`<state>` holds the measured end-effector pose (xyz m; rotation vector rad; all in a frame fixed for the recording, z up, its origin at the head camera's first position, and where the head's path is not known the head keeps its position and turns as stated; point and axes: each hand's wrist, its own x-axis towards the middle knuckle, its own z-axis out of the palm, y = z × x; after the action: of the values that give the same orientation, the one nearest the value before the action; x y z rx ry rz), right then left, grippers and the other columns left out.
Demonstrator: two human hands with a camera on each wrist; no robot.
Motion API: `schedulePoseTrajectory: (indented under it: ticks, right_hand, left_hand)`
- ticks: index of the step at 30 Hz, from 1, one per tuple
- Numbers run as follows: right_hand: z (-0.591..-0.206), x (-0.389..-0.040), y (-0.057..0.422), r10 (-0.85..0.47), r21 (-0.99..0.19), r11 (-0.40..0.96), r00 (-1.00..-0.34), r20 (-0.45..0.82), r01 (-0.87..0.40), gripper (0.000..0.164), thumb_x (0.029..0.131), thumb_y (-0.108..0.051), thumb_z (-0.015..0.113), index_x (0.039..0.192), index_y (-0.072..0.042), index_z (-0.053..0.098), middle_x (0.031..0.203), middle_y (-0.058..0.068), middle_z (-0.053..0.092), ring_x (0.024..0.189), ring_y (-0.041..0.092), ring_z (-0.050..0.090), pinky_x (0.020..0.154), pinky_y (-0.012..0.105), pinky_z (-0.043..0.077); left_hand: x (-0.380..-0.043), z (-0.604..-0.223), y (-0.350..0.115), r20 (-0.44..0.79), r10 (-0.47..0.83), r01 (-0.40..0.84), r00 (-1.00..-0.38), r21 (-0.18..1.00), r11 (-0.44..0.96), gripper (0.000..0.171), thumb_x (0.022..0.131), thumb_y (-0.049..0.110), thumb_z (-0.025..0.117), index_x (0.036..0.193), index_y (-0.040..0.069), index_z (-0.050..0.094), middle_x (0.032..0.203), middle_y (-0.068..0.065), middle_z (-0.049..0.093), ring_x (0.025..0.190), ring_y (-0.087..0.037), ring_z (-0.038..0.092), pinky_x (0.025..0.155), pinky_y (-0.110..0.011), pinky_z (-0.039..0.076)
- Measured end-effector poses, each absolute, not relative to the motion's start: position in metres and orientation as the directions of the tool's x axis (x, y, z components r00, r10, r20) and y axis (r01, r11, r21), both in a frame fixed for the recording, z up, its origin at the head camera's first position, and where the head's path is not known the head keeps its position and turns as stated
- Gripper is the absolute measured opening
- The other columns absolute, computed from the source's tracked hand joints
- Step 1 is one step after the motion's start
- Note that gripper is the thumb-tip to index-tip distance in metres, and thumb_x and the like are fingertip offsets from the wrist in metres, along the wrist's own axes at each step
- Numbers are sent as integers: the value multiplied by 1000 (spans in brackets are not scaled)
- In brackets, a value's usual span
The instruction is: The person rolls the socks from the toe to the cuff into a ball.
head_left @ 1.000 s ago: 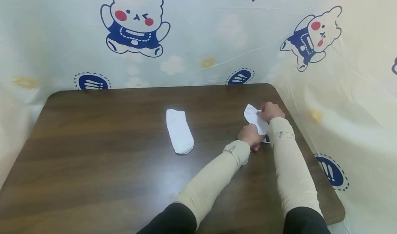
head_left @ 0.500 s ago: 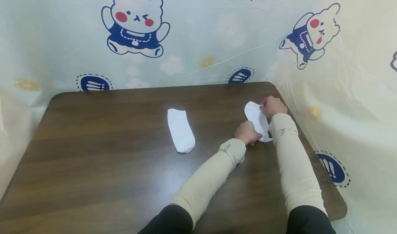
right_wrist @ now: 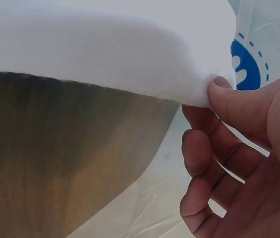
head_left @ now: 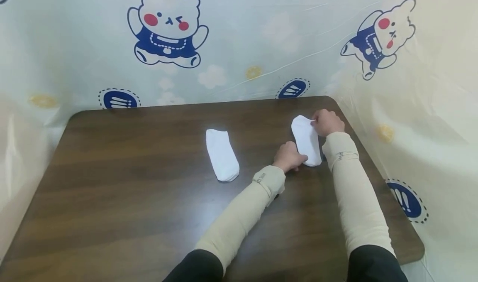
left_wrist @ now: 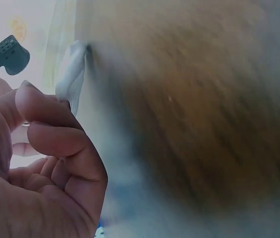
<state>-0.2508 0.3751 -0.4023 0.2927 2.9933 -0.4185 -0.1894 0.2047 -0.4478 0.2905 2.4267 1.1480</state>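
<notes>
A white sock [head_left: 307, 140] lies lengthwise between both hands near the table's far right corner. My right hand [head_left: 328, 122] pinches its upper right edge; in the right wrist view, the thumb [right_wrist: 244, 101] presses on the white fabric while the other fingers curl beneath. At the lower left edge, my left hand [head_left: 288, 156] pinches the sock between thumb and finger. Ribbed white fabric [left_wrist: 72, 77] and a dark dotted patch [left_wrist: 10, 54] show beyond the fingers in the left wrist view. A second white sock [head_left: 223, 156] lies flat, left of the hands.
The brown wooden table [head_left: 130, 190] has rounded corners. Its right edge runs close to my right forearm. A pale sheet printed with bears [head_left: 168, 37] hangs behind and along the sides.
Both hands have shifted slightly away from me with the sock. It now looks flatter and straighter, and its dark patch is mostly out of sight in the head view. The other sock stays put.
</notes>
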Motion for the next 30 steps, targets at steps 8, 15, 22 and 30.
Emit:
schedulePoseTrajectory:
  ticks: [8,15,22,30]
  right_hand:
    - [-401,-259,362,150,-254,950,-978,-142,182,23,99,-15,59,116,-2,69,111,22,67,91,40,63,75,56,48]
    - [-393,-255,348,115,-265,952,-982,-151,152,23,100,-13,58,118,-1,67,111,22,66,91,41,62,75,55,48]
    - [-386,-255,337,70,-275,955,-985,-156,111,22,100,-13,57,118,-3,66,109,20,66,90,38,61,74,52,47]
    - [-383,-258,325,38,-281,956,-987,-157,82,21,101,-13,57,118,-5,66,108,18,66,88,37,61,72,51,47]
  left_hand:
    - [-192,-443,183,-301,402,-12,-865,813,582,25,94,26,70,86,4,64,51,-6,59,49,-23,66,48,-28,43]
    - [-193,-439,167,-326,381,-32,-865,794,607,26,95,27,70,83,4,65,51,-6,58,46,-22,64,48,-28,45]
    - [-196,-437,149,-334,389,-32,-859,792,610,26,95,26,70,83,4,64,56,-8,60,48,-24,65,49,-28,46]
    - [-199,-427,134,-408,374,-95,-833,770,630,26,95,28,72,88,4,64,66,-11,63,57,-29,68,50,-30,46]
